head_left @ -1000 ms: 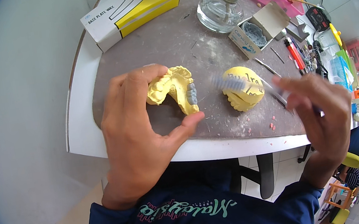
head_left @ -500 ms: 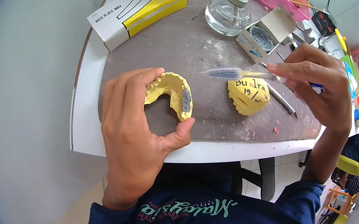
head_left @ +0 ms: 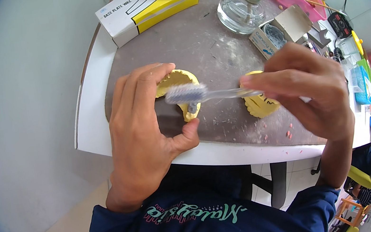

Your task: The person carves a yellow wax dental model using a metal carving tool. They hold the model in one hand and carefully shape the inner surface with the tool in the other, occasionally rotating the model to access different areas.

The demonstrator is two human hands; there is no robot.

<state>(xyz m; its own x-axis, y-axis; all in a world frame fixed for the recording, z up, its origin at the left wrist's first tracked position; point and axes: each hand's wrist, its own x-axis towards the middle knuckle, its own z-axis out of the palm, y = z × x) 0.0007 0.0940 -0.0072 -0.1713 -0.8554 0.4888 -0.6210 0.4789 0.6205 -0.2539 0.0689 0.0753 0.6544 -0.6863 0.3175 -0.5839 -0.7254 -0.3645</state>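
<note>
Table (head_left: 214,54): white-yellow box (head_left: 165,12) at 12 o'clock, glass burner (head_left: 234,16) at 1. Left hand (head_left: 141,127) grips yellow cast (head_left: 187,77); right hand (head_left: 313,89) pinches toothbrush (head_left: 227,93), head partly blocking cast.

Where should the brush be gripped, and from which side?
Probably its slim clear handle, from the right, as the right hand does: the bristled head lies at the left end, over the yellow cast in the left hand.
</note>
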